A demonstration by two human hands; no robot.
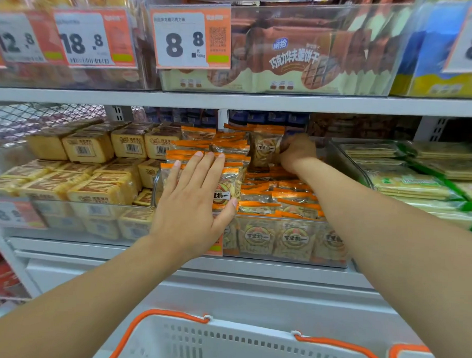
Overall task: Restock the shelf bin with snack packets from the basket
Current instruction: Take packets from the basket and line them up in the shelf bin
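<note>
Our left hand (pixel 198 201) lies flat with fingers spread on the heaped orange-edged clear snack packets (pixel 277 199) in the clear plastic shelf bin (pixel 334 259), already nearly full, while our right hand (pixel 297 151) grips one upright packet (pixel 264 150) at the back, above the white orange-rimmed basket (pixel 249 344), whose contents we cannot see.

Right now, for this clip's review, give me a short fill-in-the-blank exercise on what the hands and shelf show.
1. The right hand grips an upright orange-edged snack packet at the ____ of the clear bin.
2. The left hand lies ____ on the front packets.
3. The basket has ____ handles.
4. The tag above reads ____.

Missing: back; flat; orange; 8.8
</note>
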